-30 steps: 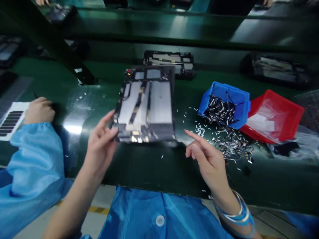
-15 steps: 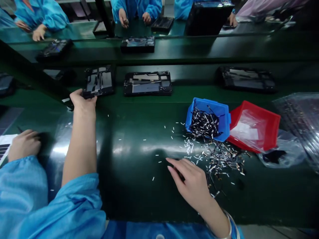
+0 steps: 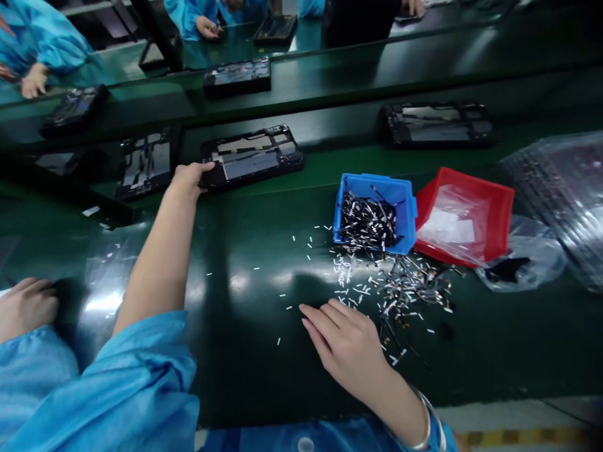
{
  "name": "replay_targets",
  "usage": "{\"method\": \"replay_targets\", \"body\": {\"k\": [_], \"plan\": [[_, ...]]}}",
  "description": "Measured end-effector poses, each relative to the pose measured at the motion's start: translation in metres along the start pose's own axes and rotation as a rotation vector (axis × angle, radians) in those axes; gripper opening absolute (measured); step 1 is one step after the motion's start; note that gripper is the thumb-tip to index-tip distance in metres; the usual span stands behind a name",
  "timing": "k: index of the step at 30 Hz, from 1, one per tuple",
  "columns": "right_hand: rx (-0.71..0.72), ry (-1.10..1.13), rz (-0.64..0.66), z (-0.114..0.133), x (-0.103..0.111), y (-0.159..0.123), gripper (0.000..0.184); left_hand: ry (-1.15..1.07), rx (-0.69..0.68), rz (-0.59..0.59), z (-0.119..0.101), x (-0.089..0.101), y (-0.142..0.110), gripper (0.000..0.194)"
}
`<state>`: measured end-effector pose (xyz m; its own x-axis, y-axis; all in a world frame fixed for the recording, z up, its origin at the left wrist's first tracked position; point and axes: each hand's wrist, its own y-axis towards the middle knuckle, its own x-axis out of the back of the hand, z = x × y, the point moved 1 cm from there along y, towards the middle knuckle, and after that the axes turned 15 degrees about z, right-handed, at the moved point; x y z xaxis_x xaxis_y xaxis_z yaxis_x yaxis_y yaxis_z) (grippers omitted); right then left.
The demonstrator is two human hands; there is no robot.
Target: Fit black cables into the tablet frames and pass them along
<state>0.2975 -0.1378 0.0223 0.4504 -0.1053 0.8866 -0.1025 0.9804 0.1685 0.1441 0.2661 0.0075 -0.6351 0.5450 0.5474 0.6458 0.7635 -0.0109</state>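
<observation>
My left hand [image 3: 191,177] reaches far forward and grips the left end of a black tablet-like device [image 3: 254,162] with its inside exposed. The thumb lies on its top edge, and the fingers are partly hidden at its side. Just left of that hand sits a similar open device [image 3: 147,162]. My right hand [image 3: 346,339] hovers low over the green bench, fingers stretched forward, thumb and index tips slightly apart with nothing visible between them. Small white strips [image 3: 289,307] lie by its fingertips. To its right spreads a loose pile of small flex cables [image 3: 412,289].
A blue bin [image 3: 405,220] full of thin black cables stands beside a red bin [image 3: 497,220] holding plastic bags. Clear plastic trays [image 3: 560,194] are stacked at right. Another device [image 3: 438,124] lies behind. A co-worker's hand [image 3: 28,307] rests at left; a dark post [image 3: 108,207] slants nearby.
My left hand has left the left-hand device and moved right, onto the end of the middle one. My right hand stays nearly in place. The view has tilted and shifted slightly.
</observation>
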Motion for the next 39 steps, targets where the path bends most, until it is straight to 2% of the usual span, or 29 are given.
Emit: {"method": "replay_targets", "body": {"k": [3, 5, 7, 9, 11, 13, 15, 16, 18, 20, 23, 25, 27, 29, 31, 33, 36, 39], "plan": [[-0.015, -0.022, -0.001, 0.000, -0.002, 0.000, 0.023, -0.230, 0.194, -0.038, -0.033, -0.010, -0.015, 0.014], [-0.012, -0.051, 0.004, 0.000, -0.004, -0.001, 0.023, -0.370, 0.235, -0.088, -0.060, -0.026, -0.030, 0.010], [-0.001, -0.075, 0.007, -0.001, -0.006, -0.002, 0.022, -0.477, 0.237, -0.152, -0.088, -0.046, -0.056, 0.006], [0.002, -0.088, 0.002, -0.002, -0.006, -0.002, 0.022, -0.536, 0.227, -0.233, -0.110, -0.067, -0.098, 0.006], [-0.003, -0.096, -0.018, -0.003, -0.005, -0.003, 0.023, -0.563, 0.229, -0.281, -0.121, -0.089, -0.153, 0.010], [-0.013, -0.093, -0.048, -0.003, -0.002, -0.003, 0.026, -0.584, 0.286, -0.366, -0.120, -0.110, -0.215, 0.013], [-0.022, -0.062, -0.097, -0.003, 0.003, -0.004, 0.028, -0.606, 0.456, -0.392, -0.112, -0.129, -0.274, 0.033], [-0.028, -0.037, -0.126, -0.003, 0.006, -0.005, 0.028, -0.646, 0.510, -0.395, -0.108, -0.139, -0.300, 0.035], [-0.046, 0.011, -0.190, -0.006, 0.014, -0.008, 0.026, -0.780, 0.579, -0.254, -0.102, -0.159, -0.340, 0.023], [-0.084, 0.023, -0.263, -0.014, 0.024, -0.013, 0.023, -0.938, 0.591, -0.008, -0.099, -0.179, -0.363, 0.014], [-0.211, -0.072, -0.390, -0.038, 0.042, -0.021, 0.020, -1.141, 0.586, 0.445, -0.100, -0.206, -0.375, 0.026], [-0.310, -0.150, -0.441, -0.058, 0.052, -0.022, 0.017, -1.236, 0.536, 0.763, -0.103, -0.217, -0.373, 0.043], [-0.366, -0.174, -0.441, -0.074, 0.058, -0.020, 0.015, -1.222, 0.395, 1.050, -0.110, -0.216, -0.367, 0.057], [-0.405, -0.161, -0.413, -0.084, 0.063, -0.015, 0.015, -1.105, 0.227, 1.195, -0.120, -0.203, -0.359, 0.053], [-0.446, -0.141, -0.366, -0.088, 0.067, -0.006, 0.013, -0.968, 0.101, 1.202, -0.130, -0.183, -0.351, 0.041], [-0.491, -0.134, -0.285, -0.086, 0.071, 0.003, 0.011, -0.852, 0.032, 1.116, -0.136, -0.162, -0.342, 0.037], [-0.547, -0.150, -0.134, -0.082, 0.075, 0.015, 0.010, -0.658, -0.033, 0.891, -0.135, -0.140, -0.323, 0.035], [-0.533, -0.169, -0.067, -0.080, 0.078, 0.025, 0.010, -0.576, -0.066, 0.653, -0.127, -0.133, -0.297, 0.028]]}}
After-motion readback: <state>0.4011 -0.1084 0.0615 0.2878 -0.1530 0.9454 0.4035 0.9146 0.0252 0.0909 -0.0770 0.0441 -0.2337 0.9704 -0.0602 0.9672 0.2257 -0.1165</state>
